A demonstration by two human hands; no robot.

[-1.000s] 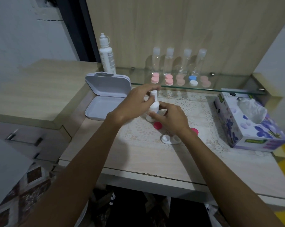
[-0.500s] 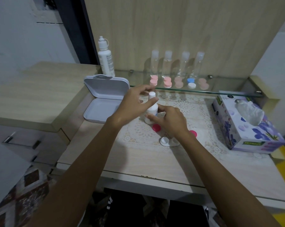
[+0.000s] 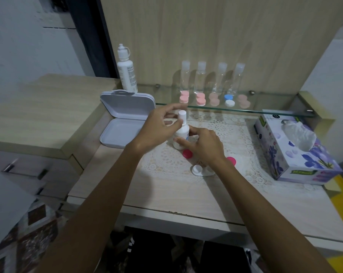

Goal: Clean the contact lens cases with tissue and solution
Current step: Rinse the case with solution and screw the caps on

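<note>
Since the earlier frames, little has shifted: the small white solution bottle (image 3: 181, 133) is still held upright on the lace mat (image 3: 233, 134). Its base is pinched by the right hand (image 3: 203, 147); its cap is loosely encircled by the left hand (image 3: 158, 127). An open white lens case (image 3: 199, 170) lies just beside the right wrist, between two pink caps (image 3: 187, 154).

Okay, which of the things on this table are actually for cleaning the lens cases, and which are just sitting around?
For the job:
small white bottle, held by the left hand and right hand
open white lens case
two pink caps
tissue box

Just lying about:
open white box
four clear bottles
tall white bottle
</note>
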